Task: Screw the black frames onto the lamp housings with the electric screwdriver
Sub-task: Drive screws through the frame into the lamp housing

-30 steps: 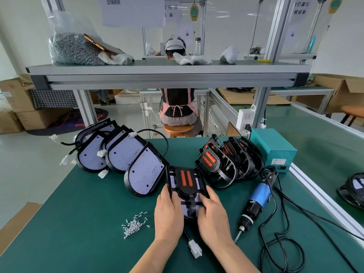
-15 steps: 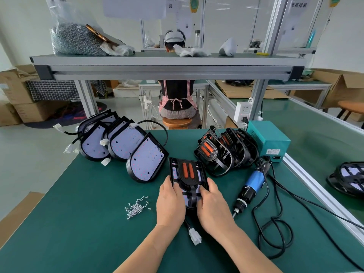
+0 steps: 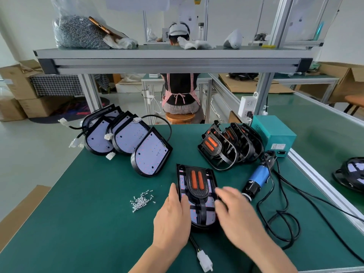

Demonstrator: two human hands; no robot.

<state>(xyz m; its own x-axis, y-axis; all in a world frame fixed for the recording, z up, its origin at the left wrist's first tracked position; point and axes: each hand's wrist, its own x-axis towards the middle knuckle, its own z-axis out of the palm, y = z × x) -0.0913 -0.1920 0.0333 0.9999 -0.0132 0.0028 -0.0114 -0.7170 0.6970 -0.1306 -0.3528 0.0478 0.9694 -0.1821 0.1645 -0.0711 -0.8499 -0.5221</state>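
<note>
The left hand (image 3: pixel 173 219) reaches in from the near edge, palm down and forearm angled toward the far right. Its fingers lie straight and together along the left edge of the lamp housing (image 3: pixel 203 227), resting against it rather than curling round it. The right hand (image 3: pixel 236 215) is palm down over the housing's right edge with its fingers spread and loosely extended, gripping nothing. It is blurred, so whether the fingertips touch the part cannot be told. The housing lies flat on the green table mat (image 3: pixel 78 213) between the two hands, rounded end nearest, with the black frame (image 3: pixel 197 194) and its two orange bars seated on top. A cable runs from the housing's near end to a white connector (image 3: pixel 204 260) lying on the mat. The electric screwdriver (image 3: pixel 258 179), blue-bodied, lies just right of the right hand with its tip pointing near-left, and no hand holds it. Its cord loops across the mat to the right. A small pile of screws (image 3: pixel 141 200) sits left of the left hand. Farther back, a row of bare lamp housings (image 3: pixel 149 154) leans on the left, and a stack of black frames (image 3: pixel 226 146) leans on the right beside a teal power box (image 3: pixel 275 134).
</note>
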